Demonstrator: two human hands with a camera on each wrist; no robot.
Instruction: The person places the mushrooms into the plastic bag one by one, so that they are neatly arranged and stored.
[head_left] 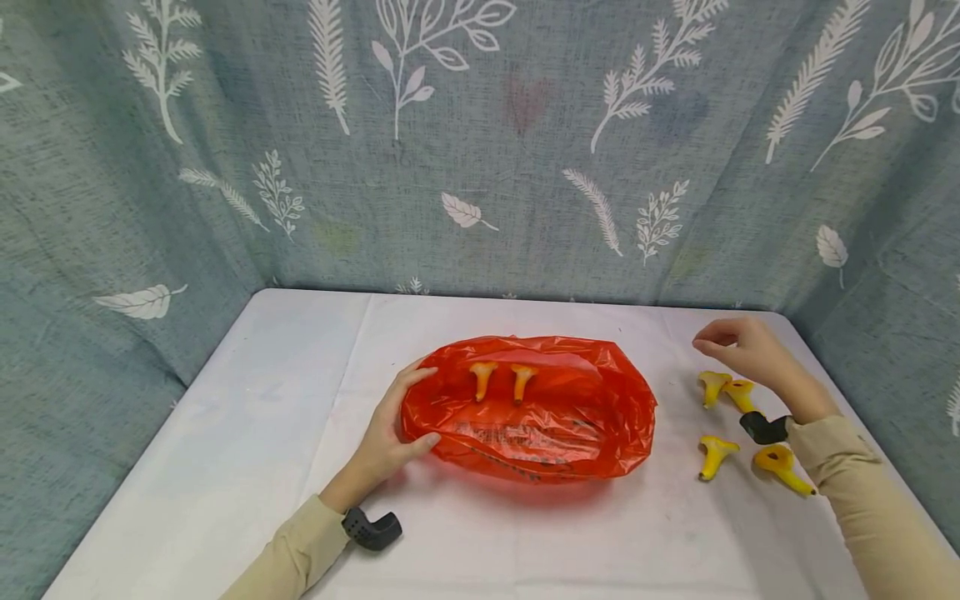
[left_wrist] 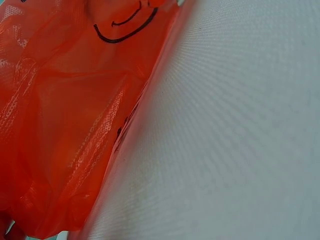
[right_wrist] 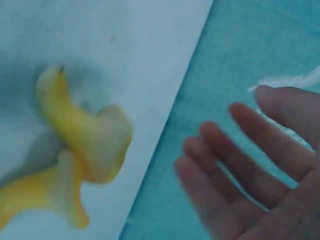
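A red plastic bag [head_left: 637, 408] stands with its wide mouth open in the middle of the table. Inside it lie two yellow chanterelle mushrooms [head_left: 482, 380], close together by the back wall. My left hand [head_left: 382, 437] holds the bag's left end, thumb on the front rim and fingers round the back. Raised at the right, my right hand [head_left: 746, 354] has loosely bent fingers with nothing between them. Below it, a pair of chanterelles [head_left: 714, 387] lies on the table; the right wrist view shows the same pair beside the hand. Nearer the front lie another chanterelle [head_left: 717, 455] and a larger one [head_left: 782, 468].
White cloth covers the table [head_left: 247, 433]. A grey-green curtain [head_left: 465, 167] with white leaf prints hangs behind and along both sides. Each wrist wears a black band, such as the left wristband [head_left: 372, 530].
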